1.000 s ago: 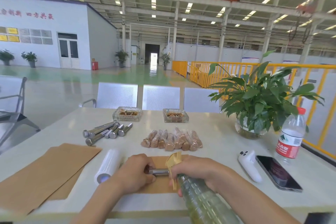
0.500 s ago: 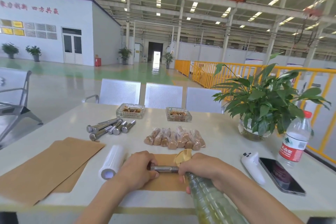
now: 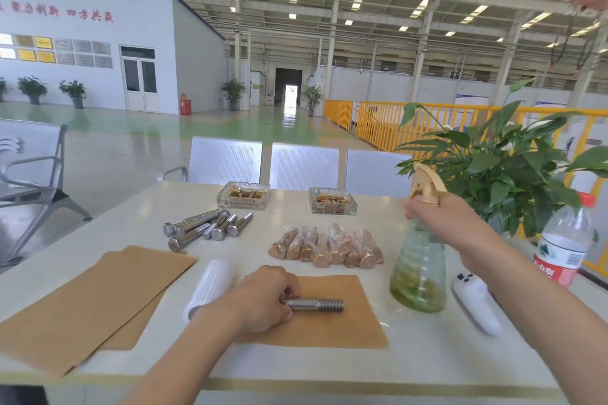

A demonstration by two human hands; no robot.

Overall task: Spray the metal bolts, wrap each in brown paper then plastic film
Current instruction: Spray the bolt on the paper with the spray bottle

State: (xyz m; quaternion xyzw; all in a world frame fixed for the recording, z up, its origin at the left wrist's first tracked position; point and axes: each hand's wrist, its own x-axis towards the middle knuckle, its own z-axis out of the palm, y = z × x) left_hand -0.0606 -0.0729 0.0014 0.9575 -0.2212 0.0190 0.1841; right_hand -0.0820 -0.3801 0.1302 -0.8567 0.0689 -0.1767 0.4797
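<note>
My left hand [image 3: 263, 299] grips the head end of a metal bolt [image 3: 316, 304] that lies on a brown paper sheet [image 3: 329, 329] near the table's front edge. My right hand [image 3: 437, 214] holds the neck of a clear spray bottle [image 3: 418, 273] with yellowish liquid, standing upright on the table to the right of the sheet. Several bare bolts [image 3: 204, 227] lie at the back left. A row of several wrapped bolts [image 3: 325, 246] lies in the middle. A roll of plastic film [image 3: 210, 286] lies left of my left hand.
A stack of brown paper [image 3: 85, 299] covers the left of the white table [image 3: 427, 362]. Two glass dishes [image 3: 243, 196] [image 3: 332, 200] stand at the back. A potted plant [image 3: 513, 174], a water bottle [image 3: 562, 243] and a white device [image 3: 477, 306] are at the right.
My right hand has carried the spray bottle away from the bolt to the right and set it upright. My left hand keeps hold of the bolt on the sheet.
</note>
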